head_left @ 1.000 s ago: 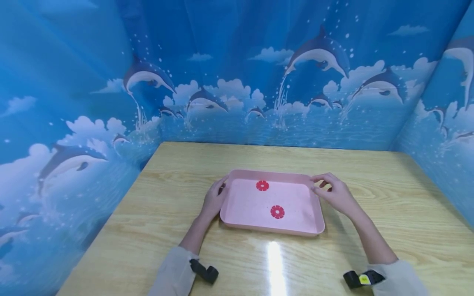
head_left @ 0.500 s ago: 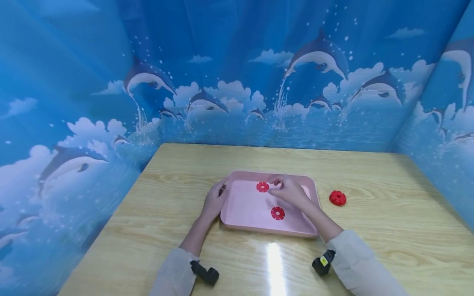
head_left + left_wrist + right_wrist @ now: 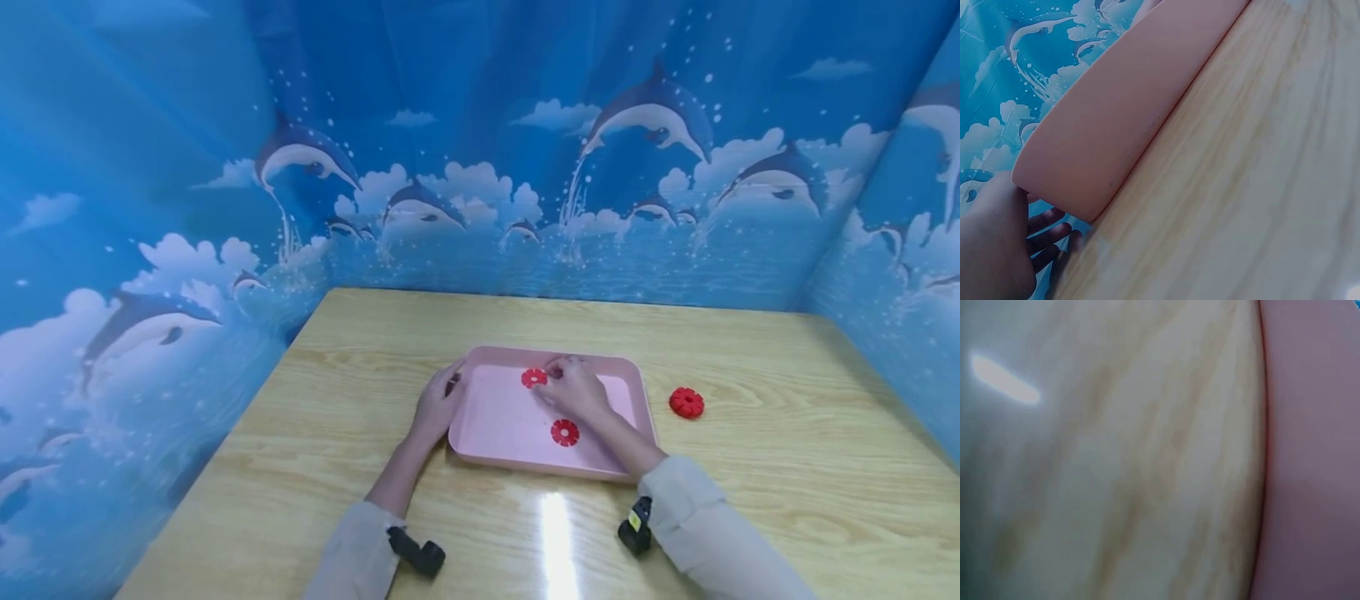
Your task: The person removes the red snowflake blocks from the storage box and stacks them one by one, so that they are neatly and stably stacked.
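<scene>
A shallow pink tray (image 3: pixel 495 458) stands on the table with two red notched discs in it. One disc (image 3: pixel 534 378) lies near its back wall, the other disc (image 3: pixel 565 432) nearer the front. At the tray's left end my left hand (image 3: pixel 437 404) grips the wall; the left wrist view has the thumb side at the rim and fingers beneath the corner of the tray (image 3: pixel 1091 144). My right hand (image 3: pixel 576 390) is over the tray, thumb and forefinger spread apart at the right edge of the back disc. The right wrist view leaves that hand out.
Right of the tray, a small stack of red notched discs (image 3: pixel 687 403) sits on the wood-grain table (image 3: pixel 787 467). A blue dolphin-print curtain (image 3: pixel 480 167) hangs behind and at both sides. Black wrist cameras (image 3: pixel 636 525) are strapped to the sleeves.
My right hand has moved left from the tray's back right corner to the back disc, uncovering the red stack beside the tray. The left hand keeps its place.
</scene>
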### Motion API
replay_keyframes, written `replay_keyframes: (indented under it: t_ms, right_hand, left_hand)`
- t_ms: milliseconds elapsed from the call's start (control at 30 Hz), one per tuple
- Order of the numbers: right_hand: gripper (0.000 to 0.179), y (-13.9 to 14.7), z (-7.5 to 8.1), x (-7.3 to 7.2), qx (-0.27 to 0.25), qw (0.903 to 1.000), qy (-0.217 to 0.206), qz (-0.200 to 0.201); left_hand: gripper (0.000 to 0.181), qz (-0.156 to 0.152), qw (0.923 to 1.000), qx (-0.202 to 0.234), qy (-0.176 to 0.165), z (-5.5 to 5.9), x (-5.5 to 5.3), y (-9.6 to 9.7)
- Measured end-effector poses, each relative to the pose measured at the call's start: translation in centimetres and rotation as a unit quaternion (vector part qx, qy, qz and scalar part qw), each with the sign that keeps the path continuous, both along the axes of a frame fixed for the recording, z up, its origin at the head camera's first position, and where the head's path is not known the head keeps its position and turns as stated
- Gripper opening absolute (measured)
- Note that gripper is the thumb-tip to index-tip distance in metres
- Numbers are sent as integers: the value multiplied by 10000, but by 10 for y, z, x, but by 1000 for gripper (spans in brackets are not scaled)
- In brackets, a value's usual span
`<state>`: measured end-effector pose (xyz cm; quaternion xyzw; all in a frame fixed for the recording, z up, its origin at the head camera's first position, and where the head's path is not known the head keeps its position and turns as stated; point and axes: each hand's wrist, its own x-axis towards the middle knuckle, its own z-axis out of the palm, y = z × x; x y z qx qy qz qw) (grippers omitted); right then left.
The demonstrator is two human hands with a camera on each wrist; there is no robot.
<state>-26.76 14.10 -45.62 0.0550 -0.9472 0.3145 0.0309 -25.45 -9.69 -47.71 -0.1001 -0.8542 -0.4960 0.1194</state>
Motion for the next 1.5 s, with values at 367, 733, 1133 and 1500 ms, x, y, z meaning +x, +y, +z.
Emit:
replay_keyframes:
  t_ms: [367, 733, 1133, 1500]
  right_hand:
    - [36, -4, -6, 0, 85, 9991, 415, 28]
    - [34, -1, -7, -1, 166, 9986, 495, 76]
    - [37, 9, 18, 16, 0, 9982, 580, 151]
    - [34, 39, 32, 33, -94, 9909, 1210, 583]
  left_hand:
    - [38, 3, 10000, 51, -27, 2, 1, -2]
    - [38, 15, 10000, 41, -5, 4, 4, -1]
    - [39, -24, 10000, 86, 27, 1, 2, 1]
    - [39, -14, 10000, 49, 40, 5, 3, 1]
